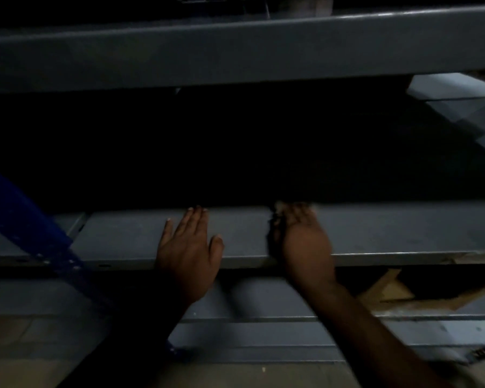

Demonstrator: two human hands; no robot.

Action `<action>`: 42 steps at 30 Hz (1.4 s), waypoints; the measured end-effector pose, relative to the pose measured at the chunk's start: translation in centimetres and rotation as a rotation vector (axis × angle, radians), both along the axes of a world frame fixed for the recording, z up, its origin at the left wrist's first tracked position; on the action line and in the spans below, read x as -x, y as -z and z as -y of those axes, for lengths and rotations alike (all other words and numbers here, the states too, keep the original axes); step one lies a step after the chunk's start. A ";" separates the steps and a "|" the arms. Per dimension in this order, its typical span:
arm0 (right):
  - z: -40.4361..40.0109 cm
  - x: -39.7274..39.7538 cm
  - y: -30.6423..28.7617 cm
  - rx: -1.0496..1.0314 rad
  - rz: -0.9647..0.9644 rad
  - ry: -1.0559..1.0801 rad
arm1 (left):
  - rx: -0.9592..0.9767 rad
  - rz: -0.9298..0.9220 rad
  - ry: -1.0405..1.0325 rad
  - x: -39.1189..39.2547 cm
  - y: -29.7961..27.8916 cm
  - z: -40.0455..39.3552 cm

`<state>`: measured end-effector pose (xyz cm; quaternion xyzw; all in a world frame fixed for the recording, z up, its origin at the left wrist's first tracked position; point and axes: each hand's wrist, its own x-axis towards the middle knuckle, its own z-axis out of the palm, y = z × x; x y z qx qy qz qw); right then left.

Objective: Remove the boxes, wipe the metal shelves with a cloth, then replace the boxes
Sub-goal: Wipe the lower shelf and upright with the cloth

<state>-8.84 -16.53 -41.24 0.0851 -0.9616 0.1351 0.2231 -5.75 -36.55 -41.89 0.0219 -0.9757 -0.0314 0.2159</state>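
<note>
I am wiping the middle shelf (375, 233): my right hand (303, 242) is pressing a dark cloth (273, 233), fingers curled round it, on the shelf's front strip. My left hand (188, 247) is lying spread flat on the shelf, left of the cloth. No boxes are showing on it; torn cardboard (389, 289) is lying below. Next I am probably reaching deeper into the dark back.

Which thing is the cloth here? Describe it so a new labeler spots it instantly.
Start at the grey metal shelf that both hands lie on, below the thick grey beam. The left hand rests flat and bare on it; the right hand covers the cloth. It is the dark crumpled edge showing beside that hand's fingers, unlike the smooth shelf.
</note>
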 end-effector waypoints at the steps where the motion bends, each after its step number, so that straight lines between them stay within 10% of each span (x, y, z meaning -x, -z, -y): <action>1: 3.2 -0.4 -0.1 -0.013 0.009 -0.067 | 0.000 -0.002 0.008 0.1 0.0 0.1; 8: 3.2 -1.4 -0.9 -0.008 0.086 -0.464 | -0.030 -0.070 0.138 -1.5 0.5 4.3; 17: 0.5 -0.6 -0.4 -0.039 0.145 0.036 | -0.053 0.031 -0.095 -2.5 0.3 6.9; 23: 13.3 -0.5 -2.0 -0.136 0.213 -0.344 | -0.029 -0.003 -0.033 -2.6 0.6 7.6; 28: 8.7 1.7 -2.5 -0.135 0.302 -0.909 | -0.070 0.019 -0.166 -3.8 0.6 10.3; 36: 12.0 2.6 -0.7 -0.064 0.159 -0.598 | -0.103 -0.092 -0.231 -4.2 1.5 11.0; 42: 20.4 2.4 -1.8 -0.117 0.283 -0.838 | -0.148 -0.142 -0.192 -3.4 2.5 12.4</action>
